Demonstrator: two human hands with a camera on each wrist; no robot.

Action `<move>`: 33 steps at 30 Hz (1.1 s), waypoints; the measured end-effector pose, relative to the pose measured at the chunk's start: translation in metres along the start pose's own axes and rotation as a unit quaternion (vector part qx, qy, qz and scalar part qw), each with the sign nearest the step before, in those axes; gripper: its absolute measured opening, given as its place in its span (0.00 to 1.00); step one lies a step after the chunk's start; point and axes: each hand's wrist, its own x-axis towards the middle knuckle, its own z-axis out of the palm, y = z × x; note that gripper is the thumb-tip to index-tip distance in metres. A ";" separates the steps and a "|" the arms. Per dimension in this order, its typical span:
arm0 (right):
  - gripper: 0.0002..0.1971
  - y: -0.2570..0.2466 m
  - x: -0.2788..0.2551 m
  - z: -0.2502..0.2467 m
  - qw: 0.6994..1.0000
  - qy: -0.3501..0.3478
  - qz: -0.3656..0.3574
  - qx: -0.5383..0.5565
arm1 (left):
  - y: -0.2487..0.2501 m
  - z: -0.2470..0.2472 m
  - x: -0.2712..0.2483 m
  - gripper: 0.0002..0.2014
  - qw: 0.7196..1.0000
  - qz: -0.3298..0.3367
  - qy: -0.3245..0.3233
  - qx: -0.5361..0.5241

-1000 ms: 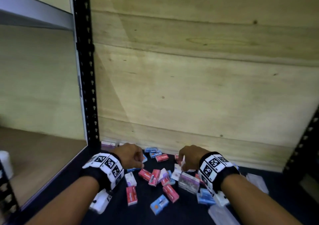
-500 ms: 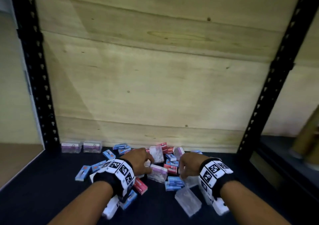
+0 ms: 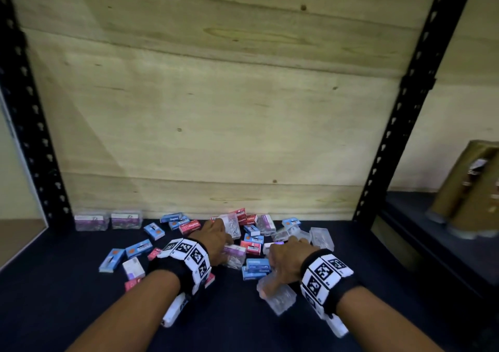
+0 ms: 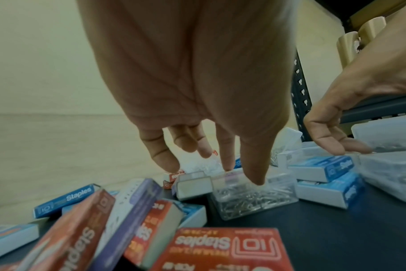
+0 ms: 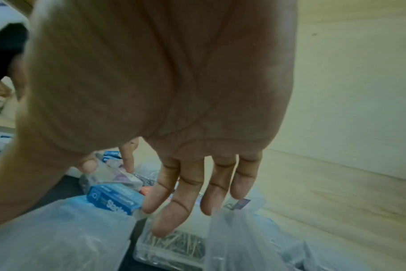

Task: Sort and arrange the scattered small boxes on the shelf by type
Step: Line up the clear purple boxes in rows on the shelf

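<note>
**Two hands over a heap of small boxes**

Two hands hang above the boxes strewn on the dark shelf; the left hand is at the middle of the heap, fingers straight and spread downward, the thumb tip and a fingertip at the top of a clear clip box, nothing clasped; the right hand is just beside it to the right, fingers loose and extended above clear plastic boxes, holding nothing; whether they touch the plastic I cannot tell.

The boxes lie in one loose pile near the plywood back wall; blue staple boxes are scattered to the left and under the hands; red staple boxes lie among them, some close below the left wrist in the wrist view; clear boxes crowd the right side, one past the right hand and another below it nearer the person.

Two clear boxes with purple labels stand side by side against the wall at the far left, apart from the pile, beside the left black upright; a second upright bounds the bay on the right, with a tan object on the next shelf beyond it.
</note>
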 end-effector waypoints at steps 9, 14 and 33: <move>0.42 -0.009 -0.017 0.005 1.000 -0.018 -0.004 -0.015 | 0.010 -0.009 -0.006 0.27 0.999 -0.031 -0.033 -0.014; 0.33 0.001 -0.021 -0.004 0.998 -0.028 -0.048 0.042 | 0.011 -0.009 -0.006 0.33 0.999 -0.006 -0.021 0.045; 0.16 0.004 0.051 -0.044 0.953 0.036 -0.154 0.259 | -0.040 -0.049 -0.022 0.18 0.991 -0.019 0.001 -0.134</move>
